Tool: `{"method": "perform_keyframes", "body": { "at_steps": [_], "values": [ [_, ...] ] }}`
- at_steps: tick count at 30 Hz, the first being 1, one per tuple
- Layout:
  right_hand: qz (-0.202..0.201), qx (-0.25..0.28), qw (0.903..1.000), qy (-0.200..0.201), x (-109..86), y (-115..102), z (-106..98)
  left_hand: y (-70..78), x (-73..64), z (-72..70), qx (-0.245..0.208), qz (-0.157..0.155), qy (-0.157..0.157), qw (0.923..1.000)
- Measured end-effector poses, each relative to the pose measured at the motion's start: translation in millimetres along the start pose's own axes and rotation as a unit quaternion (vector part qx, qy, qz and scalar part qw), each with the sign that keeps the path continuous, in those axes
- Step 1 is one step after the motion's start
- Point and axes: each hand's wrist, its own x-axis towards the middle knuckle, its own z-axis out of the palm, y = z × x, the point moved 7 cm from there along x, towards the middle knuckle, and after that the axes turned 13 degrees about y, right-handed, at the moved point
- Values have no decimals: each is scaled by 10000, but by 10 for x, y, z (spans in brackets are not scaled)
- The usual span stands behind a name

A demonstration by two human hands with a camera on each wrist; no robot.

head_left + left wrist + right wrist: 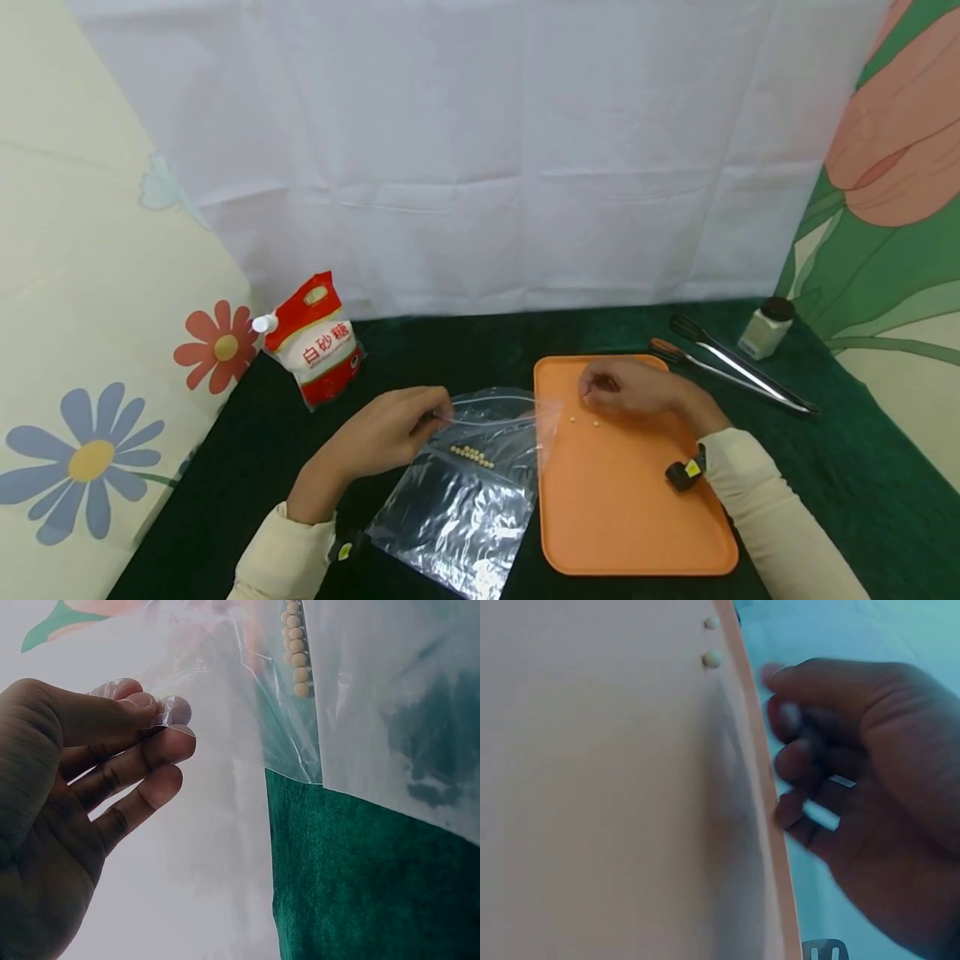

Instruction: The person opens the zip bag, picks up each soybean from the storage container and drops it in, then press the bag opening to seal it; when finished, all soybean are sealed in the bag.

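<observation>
My left hand [397, 429] pinches the upper left edge of a clear zip-top plastic bag [480, 517] between thumb and index finger, its other fingers loosely bent. Inside the bag, below the zip strip, several small round pale-yellow balls [472, 456] lie in a cluster; the left wrist view shows these balls [298, 656] through the film. Over the upper part of an orange tray [630, 525] is my right hand [637, 392], fingers loosely curled. Thumb and index fingertips stand apart in the right wrist view, with nothing visible between them. Two loose balls [712, 658] rest on the tray near this hand.
A red and white sugar bag [318, 346] with a white spout cap stands at the back left. Metal tongs [738, 371] with dark tips lie right of the tray, beside a small black-lidded jar [767, 329]. Dark green cloth [442, 354] covers the table; the bag's right edge overlaps the tray.
</observation>
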Motion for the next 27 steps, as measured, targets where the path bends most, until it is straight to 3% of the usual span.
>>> {"method": "perform_keyframes", "body": {
  "at_steps": [6,10,17,21,27],
  "values": [
    [-766,469,9910,992,46,-233,-199,-3,0,-4,51,-24,12,10000],
    [-1112,759,9814,1368,54,-436,-292,1,-3,-4,25,-4,15,10000],
    [-1636,937,9688,1609,-35,-1090,-425,-1,-1,-5,34,-34,-13,10000],
    [-2040,976,9610,1594,-51,-1232,-414,0,3,-7,49,-24,1,10000],
    [-2288,1120,9534,1615,-55,-1325,-379,1,1,0,30,-16,-23,10000]
  ]
}}
